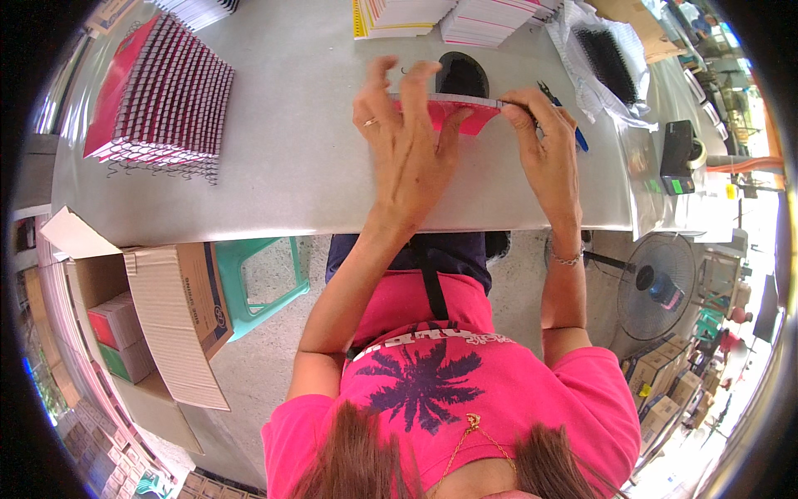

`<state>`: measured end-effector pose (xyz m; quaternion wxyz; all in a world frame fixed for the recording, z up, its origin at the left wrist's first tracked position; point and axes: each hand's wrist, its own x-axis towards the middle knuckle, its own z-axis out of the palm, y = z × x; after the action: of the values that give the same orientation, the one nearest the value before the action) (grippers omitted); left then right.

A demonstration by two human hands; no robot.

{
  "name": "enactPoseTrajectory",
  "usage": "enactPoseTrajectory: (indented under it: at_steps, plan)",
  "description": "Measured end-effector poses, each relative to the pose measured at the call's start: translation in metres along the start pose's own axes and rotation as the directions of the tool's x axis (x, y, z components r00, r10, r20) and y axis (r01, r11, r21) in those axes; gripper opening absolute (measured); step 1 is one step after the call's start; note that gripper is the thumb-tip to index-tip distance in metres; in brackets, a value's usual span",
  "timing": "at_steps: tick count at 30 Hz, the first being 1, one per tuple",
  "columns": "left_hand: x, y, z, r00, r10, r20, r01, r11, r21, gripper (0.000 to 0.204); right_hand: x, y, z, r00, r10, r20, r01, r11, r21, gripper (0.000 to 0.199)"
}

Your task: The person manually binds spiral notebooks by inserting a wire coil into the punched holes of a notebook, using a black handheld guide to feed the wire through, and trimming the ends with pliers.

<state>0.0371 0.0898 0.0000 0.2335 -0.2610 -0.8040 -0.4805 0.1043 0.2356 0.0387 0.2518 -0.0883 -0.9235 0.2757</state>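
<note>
A notebook with a pink-red cover [470, 119] is tilted up near the middle of the table, its pale page edge or spine uppermost. My left hand [407, 145] grips it with the thumb against the cover, while the other fingers reach up past the top edge. At the notebook's right end, the fingers of my right hand [544, 141] are pinched together; any wire end between them is too small to make out. Just behind the notebook lies a round black dish [462, 75] with dark contents. Blue-handled pliers [579, 137] rest beside my right hand, partly hidden by it.
A tall stack of red spiral notebooks [170, 96] with loose wire ends stands at the left. Paper stacks [407, 17] line the back. Black wire coils [611, 62] lie on white wrapping at the right. Below are an open carton [170, 308], a green stool [270, 283] and a fan [657, 287].
</note>
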Motion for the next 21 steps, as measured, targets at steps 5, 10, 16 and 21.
enactPoseTrajectory:
  at_steps: [5, 10, 16, 21]
  plan:
    - [-0.002, -0.003, -0.002, 0.996, -0.09, -0.008, 0.09, 0.995, -0.048, 0.071, 0.0, -0.006, 0.006, 0.996, -0.091, -0.011, 0.089, 0.987, -0.131, 0.015]
    - [0.0, -0.021, -0.025, 0.961, -0.178, 0.213, 0.21, 0.968, -0.14, 0.066, 0.011, 0.009, -0.009, 0.934, -0.01, 0.357, -0.106, 0.947, 0.304, 0.019]
    - [0.012, -0.044, -0.052, 0.937, -0.089, 0.339, 0.172, 0.959, -0.225, 0.069, 0.054, 0.044, 0.023, 0.87, -0.246, 0.427, 0.237, 0.969, 0.076, 0.049]
    - [0.012, -0.04, -0.051, 0.941, -0.105, 0.32, 0.176, 0.964, -0.201, 0.075, 0.046, 0.051, 0.032, 0.872, -0.276, 0.404, 0.272, 0.96, 0.07, 0.053]
